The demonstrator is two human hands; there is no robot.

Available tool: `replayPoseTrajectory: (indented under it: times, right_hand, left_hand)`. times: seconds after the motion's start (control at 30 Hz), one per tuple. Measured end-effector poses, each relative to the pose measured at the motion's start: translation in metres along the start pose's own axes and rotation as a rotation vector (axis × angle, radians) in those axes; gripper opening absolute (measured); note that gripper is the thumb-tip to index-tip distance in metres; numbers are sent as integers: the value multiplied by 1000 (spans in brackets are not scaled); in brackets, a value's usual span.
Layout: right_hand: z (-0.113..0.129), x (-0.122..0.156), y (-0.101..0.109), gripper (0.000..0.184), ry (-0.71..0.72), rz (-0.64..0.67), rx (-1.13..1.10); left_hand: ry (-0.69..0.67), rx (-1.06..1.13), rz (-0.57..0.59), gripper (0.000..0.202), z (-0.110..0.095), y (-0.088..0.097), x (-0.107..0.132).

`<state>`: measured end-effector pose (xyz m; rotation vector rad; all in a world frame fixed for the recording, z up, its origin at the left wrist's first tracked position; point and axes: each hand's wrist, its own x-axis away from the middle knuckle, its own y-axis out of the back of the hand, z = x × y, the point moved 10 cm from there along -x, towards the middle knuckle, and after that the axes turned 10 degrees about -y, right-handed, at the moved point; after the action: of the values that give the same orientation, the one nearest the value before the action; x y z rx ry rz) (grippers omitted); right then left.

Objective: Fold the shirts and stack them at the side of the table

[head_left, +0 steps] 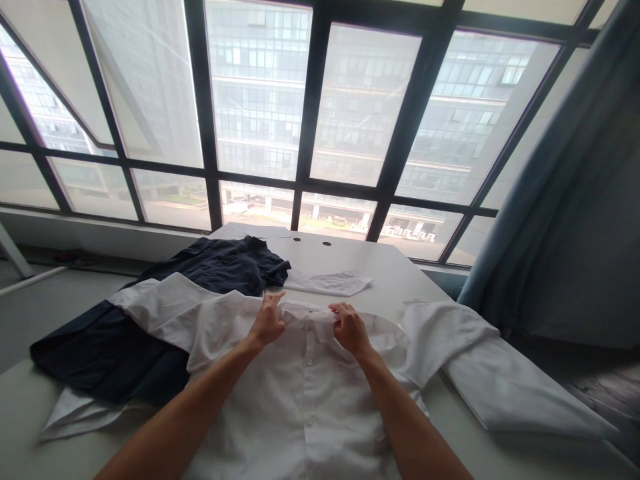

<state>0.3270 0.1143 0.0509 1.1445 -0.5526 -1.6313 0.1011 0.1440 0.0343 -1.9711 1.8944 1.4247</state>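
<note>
On the table (390, 267): a white shirt (305, 400) lies flat, front up, its long axis running straight away from the person, with the collar (305, 312) at the far end.
Left hand (267, 321): closed in a pinch on the left side of the collar, thumb on top.
Right hand (350, 328): pinching the right side of the collar, knuckles up.
Hands to shirt: both sit at the far end, either side of the button line (307, 363), level with each other, near but apart.
Sleeve (440, 333): spread out to the right, beyond the right wrist.
Navy shirt (150, 320): to the left, partly under the white one, untouched.
Small white cloth (327, 283): just beyond the collar, untouched.
</note>
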Motion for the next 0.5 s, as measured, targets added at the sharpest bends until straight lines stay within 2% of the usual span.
replayPoseTrajectory:
  times: [0.1,0.13,0.17,0.23,0.3,0.4,0.5]
  right_hand:
    - [4,-1,-6,18,50,11,-90]
    - [4,-1,-7,16,61,8,-118]
    - [4,-2,-6,24,69,4,-149]
    - [1,-5,-6,46,74,7,-218]
    - [-3,-8,-6,59,59,21,-292]
    - [-11,-12,-9,64,-7,56,-398]
    - [-21,-15,-18,64,-98,101,-470]
  left_hand:
    - [81,76,56,31,6,-4,-1]
    - [100,104,64,20,7,-4,-2]
    - [115,135,63,16,8,-3,-4]
    - [139,225,67,19,8,-1,-7]
    - [163,362,99,23,8,-3,-10]
    - [240,600,173,34,9,-11,-10]
    - [390,852,222,43,12,-23,-1]
